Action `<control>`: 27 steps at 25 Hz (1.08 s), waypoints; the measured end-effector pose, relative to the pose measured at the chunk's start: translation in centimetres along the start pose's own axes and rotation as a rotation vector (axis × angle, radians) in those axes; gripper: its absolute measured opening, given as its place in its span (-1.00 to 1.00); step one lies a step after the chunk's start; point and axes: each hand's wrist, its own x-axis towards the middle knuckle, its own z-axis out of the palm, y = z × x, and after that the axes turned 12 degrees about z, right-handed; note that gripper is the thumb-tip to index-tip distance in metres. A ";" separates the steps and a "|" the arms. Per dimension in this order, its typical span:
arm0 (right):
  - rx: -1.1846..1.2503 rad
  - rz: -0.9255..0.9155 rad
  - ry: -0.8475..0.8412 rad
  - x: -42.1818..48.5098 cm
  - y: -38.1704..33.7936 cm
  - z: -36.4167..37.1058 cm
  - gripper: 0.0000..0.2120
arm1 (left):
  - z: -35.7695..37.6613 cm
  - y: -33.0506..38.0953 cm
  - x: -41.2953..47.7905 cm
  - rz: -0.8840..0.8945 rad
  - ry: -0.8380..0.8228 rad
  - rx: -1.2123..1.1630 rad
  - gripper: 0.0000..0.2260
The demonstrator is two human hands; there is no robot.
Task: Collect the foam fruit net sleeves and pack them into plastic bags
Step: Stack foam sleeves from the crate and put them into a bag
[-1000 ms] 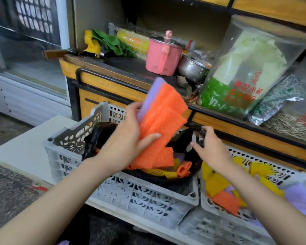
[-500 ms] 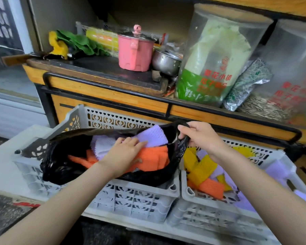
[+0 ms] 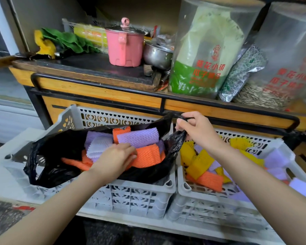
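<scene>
A black plastic bag [image 3: 57, 156] sits open in the left grey crate [image 3: 134, 195]. Orange sleeves [image 3: 148, 155] and purple sleeves [image 3: 138, 137] fill it. My left hand [image 3: 115, 159] lies inside the bag, fingers curled over the edge of the orange sleeves. My right hand [image 3: 198, 129] pinches the bag's right handle and holds it up at the crates' divide. The right grey crate [image 3: 210, 207] holds loose yellow sleeves [image 3: 200, 163], an orange sleeve [image 3: 209, 181] and purple ones.
Behind the crates runs a wooden counter with a black rail [image 3: 148, 92]. On it stand a pink pot [image 3: 125, 48], a steel bowl [image 3: 157, 56], greens [image 3: 67, 41] and large clear bags of seeds [image 3: 205, 55]. The crates rest on a white slab [image 3: 0, 156].
My left hand brought the orange and purple stack down from above the crate into the bag and now rests on it. My right hand lifted the bag's handle.
</scene>
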 end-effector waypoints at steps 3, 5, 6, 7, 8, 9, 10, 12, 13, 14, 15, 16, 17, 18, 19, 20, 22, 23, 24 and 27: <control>-0.015 -0.029 -0.082 -0.3 1.5 -0.5 -0.76 | -0.5 0.4 -0.6 -0.054 -0.290 -0.013 -0.51; -0.052 -0.066 -0.159 -0.9 2.8 -1.2 -0.74 | -1.0 0.8 -0.1 -0.108 -0.345 0.082 -0.48; -0.061 -0.074 -0.190 -1.2 3.7 -1.8 -0.74 | -1.5 1.4 0.6 -0.131 -0.289 0.129 -0.43; -0.065 -0.076 -0.206 -1.6 4.6 -2.5 -0.73 | -2.2 2.1 1.3 -0.119 -0.194 0.168 -0.43; -0.067 -0.074 -0.195 -1.9 5.6 -3.5 -0.73 | -2.6 3.0 2.4 -0.080 -0.062 0.157 -0.48; -0.070 -0.074 -0.162 -2.1 6.8 -4.6 -0.73 | -3.1 4.1 3.5 -0.041 0.084 0.109 -0.57; -0.086 -0.080 -0.108 -2.3 8.2 -5.9 -0.74 | -3.7 5.5 4.8 0.005 0.192 0.044 -0.65; -0.168 -0.087 0.050 -2.4 11.8 -9.2 -0.72 | -4.2 8.8 7.8 0.123 0.336 -0.020 -0.74; -0.233 -0.074 0.139 -2.4 14.0 -11.1 -0.70 | -3.8 10.5 9.4 0.195 0.358 -0.046 -0.76; -0.306 -0.045 0.213 -2.6 16.2 -13.2 -0.67 | -3.1 12.0 11.0 0.261 0.347 -0.065 -0.78; -0.373 -0.010 0.270 -2.8 18.2 -15.3 -0.64 | -1.9 13.3 12.6 0.317 0.322 -0.074 -0.78; -0.433 0.043 0.305 -3.2 20.0 -17.2 -0.60 | -0.4 14.3 14.1 0.357 0.280 -0.083 -0.78; -0.484 0.106 0.313 -3.5 21.6 -19.0 -0.55 | 1.3 15.3 15.6 0.380 0.232 -0.089 -0.77; -0.526 0.174 0.304 -3.9 23.2 -20.8 -0.49 | 3.4 16.5 17.3 0.387 0.169 -0.101 -0.76; -0.553 0.232 0.277 -4.3 24.6 -22.1 -0.42 | 5.4 17.6 18.6 0.382 0.092 -0.116 -0.75; -0.568 0.269 0.238 -4.5 25.8 -23.1 -0.33 | 7.3 18.6 19.8 0.365 0.021 -0.146 -0.73; -0.615 0.318 0.162 -4.8 28.0 -24.3 -0.20 | 10.9 20.3 22.1 0.325 -0.100 -0.236 -0.67; -0.650 0.331 0.149 -4.9 29.0 -24.8 -0.17 | 12.4 21.2 23.4 0.318 -0.156 -0.275 -0.63; -0.678 0.333 0.149 -4.8 29.9 -25.0 -0.16 | 13.7 21.8 24.5 0.312 -0.200 -0.308 -0.60; -0.641 0.322 0.163 -4.6 31.4 -25.0 -0.21 | 17.2 23.4 27.7 0.267 -0.326 -0.360 -0.53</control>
